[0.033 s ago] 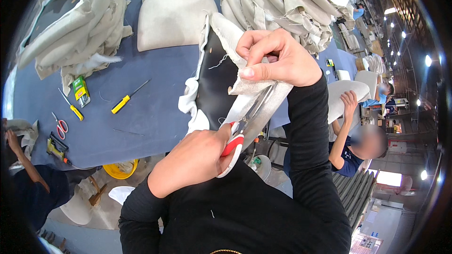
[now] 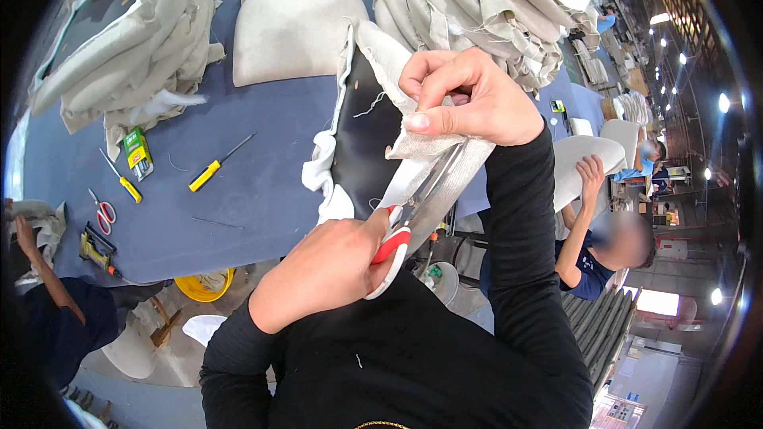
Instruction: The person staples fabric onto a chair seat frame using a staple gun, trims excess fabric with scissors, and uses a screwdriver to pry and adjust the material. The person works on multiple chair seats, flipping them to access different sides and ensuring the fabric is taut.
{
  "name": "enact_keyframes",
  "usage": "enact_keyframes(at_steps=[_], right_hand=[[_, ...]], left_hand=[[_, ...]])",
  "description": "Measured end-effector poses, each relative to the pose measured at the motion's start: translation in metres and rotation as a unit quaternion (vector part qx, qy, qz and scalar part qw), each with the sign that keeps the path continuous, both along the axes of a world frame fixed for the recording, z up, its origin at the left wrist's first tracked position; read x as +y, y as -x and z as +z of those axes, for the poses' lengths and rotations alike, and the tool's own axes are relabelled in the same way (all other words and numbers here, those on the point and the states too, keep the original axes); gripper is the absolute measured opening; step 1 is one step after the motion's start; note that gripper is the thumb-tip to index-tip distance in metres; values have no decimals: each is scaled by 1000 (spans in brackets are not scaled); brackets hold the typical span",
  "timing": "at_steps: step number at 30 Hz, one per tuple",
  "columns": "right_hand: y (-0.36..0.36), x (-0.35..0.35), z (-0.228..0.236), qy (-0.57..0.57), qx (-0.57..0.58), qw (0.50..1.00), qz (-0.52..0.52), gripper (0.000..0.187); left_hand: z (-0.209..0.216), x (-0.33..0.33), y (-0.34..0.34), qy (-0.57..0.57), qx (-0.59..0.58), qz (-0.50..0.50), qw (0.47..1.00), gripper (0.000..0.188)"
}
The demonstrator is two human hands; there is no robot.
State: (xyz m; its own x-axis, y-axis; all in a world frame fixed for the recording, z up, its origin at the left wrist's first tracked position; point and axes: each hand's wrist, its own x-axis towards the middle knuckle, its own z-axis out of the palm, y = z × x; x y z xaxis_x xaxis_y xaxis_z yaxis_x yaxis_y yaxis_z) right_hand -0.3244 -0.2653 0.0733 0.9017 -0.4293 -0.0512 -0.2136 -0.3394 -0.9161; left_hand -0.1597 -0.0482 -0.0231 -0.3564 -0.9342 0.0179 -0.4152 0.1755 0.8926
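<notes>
My left hand is closed round the red-and-white handles of a pair of scissors. Their blades point up and to the right, lying against the beige fabric. Higher up, my right hand pinches a folded edge of that fabric between thumb and fingers. The fabric edges a padded panel with a black backing and a ruffled white border. Where the blade tips meet the cloth is partly hidden by folds and my right hand.
On the blue-grey table lie yellow-handled screwdrivers, a small green-and-yellow box, another pair of scissors and a staple gun. Beige covers are piled at left and right. Co-workers stand on both sides.
My hands, the scissors and the fabric stay put. Only the hand of the person at far left has shifted slightly.
</notes>
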Motion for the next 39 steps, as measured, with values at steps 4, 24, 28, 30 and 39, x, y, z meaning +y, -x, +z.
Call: enact_keyframes(at_steps=[4, 24, 28, 30, 39], right_hand=[[1, 2, 1, -17, -4, 1000, 4, 20], [17, 6, -7, 23, -43, 999, 16, 22], [22, 10, -11, 11, -67, 998, -17, 23], [21, 12, -21, -14, -159, 984, -79, 23], [40, 43, -33, -29, -311, 881, -356, 26]], left_hand=[[-11, 2, 7, -9, 24, 11, 1000, 27], [15, 8, 22, -58, -58, 35, 996, 17], [5, 16, 21, -58, -17, 20, 998, 15], [-17, 24, 20, -32, 16, 30, 999, 17], [-235, 28, -38, -169, -225, 369, 886, 30]])
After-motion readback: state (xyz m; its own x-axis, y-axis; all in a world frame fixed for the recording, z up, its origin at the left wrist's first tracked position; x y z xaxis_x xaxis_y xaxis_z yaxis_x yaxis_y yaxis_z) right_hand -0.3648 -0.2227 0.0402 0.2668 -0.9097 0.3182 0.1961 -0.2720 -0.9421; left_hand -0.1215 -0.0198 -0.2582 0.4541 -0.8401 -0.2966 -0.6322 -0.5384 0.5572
